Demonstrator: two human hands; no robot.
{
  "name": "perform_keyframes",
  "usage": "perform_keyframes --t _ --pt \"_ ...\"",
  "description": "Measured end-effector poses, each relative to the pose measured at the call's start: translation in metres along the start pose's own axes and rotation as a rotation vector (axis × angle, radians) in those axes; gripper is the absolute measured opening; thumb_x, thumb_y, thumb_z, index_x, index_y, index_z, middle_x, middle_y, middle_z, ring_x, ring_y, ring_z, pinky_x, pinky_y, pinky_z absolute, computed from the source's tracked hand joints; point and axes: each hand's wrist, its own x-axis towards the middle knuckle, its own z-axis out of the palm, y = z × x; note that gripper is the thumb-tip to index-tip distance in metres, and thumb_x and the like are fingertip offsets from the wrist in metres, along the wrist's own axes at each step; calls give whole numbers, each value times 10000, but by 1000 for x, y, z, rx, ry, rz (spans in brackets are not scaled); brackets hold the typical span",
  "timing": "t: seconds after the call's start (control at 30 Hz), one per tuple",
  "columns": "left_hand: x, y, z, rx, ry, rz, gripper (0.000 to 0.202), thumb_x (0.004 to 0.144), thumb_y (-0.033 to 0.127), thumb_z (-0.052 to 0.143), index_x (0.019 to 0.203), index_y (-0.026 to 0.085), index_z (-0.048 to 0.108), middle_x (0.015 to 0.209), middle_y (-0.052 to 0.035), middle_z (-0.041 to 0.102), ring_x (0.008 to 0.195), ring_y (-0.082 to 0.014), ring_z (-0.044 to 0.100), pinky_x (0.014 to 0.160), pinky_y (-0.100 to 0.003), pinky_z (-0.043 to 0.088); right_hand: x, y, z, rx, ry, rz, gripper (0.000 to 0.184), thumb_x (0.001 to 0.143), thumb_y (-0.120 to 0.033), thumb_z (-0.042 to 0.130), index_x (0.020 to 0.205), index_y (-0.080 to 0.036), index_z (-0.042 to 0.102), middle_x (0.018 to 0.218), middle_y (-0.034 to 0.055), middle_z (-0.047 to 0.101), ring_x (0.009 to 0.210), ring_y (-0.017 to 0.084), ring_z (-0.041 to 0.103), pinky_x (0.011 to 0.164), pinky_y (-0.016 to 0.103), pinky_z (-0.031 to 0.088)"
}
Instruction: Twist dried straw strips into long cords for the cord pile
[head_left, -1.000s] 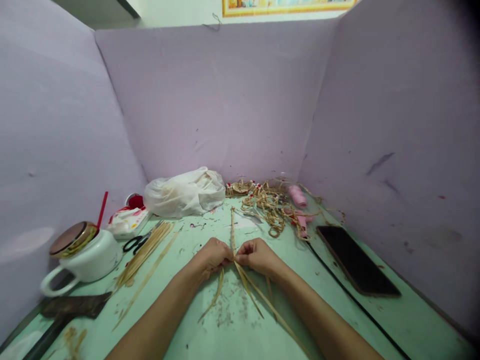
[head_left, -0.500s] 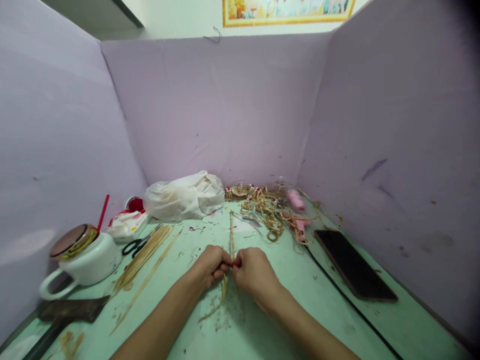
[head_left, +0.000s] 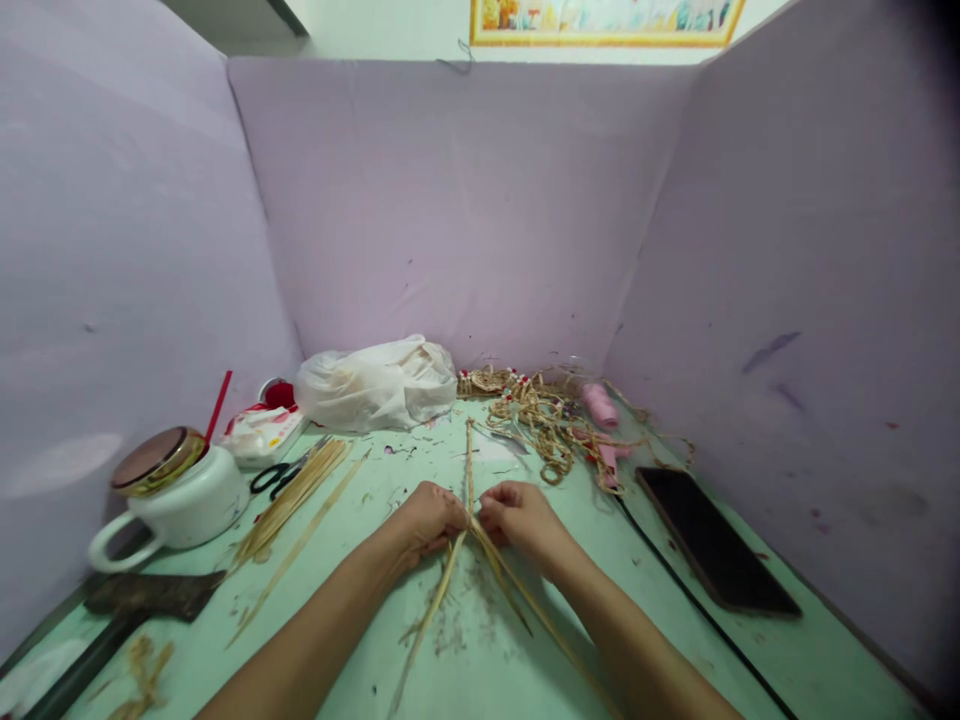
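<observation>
A thin straw braid runs away from me along the middle of the table, its loose straw strands fanning out toward me below my hands. At the point where braid and strands meet, my left hand is closed, thumb and forefinger pinching the braid. Close by on the other side, my right hand has its fingers curled and its fingertips at the strands; the exact contact is partly hidden. One group of strands hangs to the left, another to the right under my right wrist.
At left are a white mug, a dark hammer-like tool, black scissors and a straw bundle. Behind lie a plastic bag and heaped braided cord. At right are a pink thread spool, a phone and a black cable.
My hands, pressed together before, are now slightly apart. The straw strands have spread to both sides below them. The whole view has shifted a little.
</observation>
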Motion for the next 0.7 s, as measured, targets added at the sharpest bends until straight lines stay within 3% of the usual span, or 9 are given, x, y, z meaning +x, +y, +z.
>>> perform_keyframes --t 0.07,0.13,0.3,0.7 --pt "1 -1 -1 -3 -4 0 107 486 146 488 422 156 403 324 79 276 287 -20 175 320 -194 102 -1 1 5 147 -164 117 103 653 -186 501 585 -137 561 439 -5 537 402 102 472 447 216 360" --pt "1 -3 -1 -11 -12 5 105 488 142 483 422 156 404 321 76 283 287 -21 184 319 -192 105 -6 0 10 264 -237 174 104 649 -182 506 561 -138 539 411 -15 519 373 93 462 438 217 386" --pt "2 -4 0 11 -22 9 57 497 132 486 449 145 458 326 64 332 284 -28 209 314 -190 120 -11 1 10 377 -259 236 120 640 -188 548 537 -144 503 421 -19 535 373 99 500 426 222 418" --pt "0 0 5 66 -9 -10 101 519 132 498 429 155 456 317 59 331 291 -40 216 332 -203 128 -15 11 8 405 -300 250 153 654 -224 563 547 -142 491 428 -15 550 365 88 495 398 200 385"
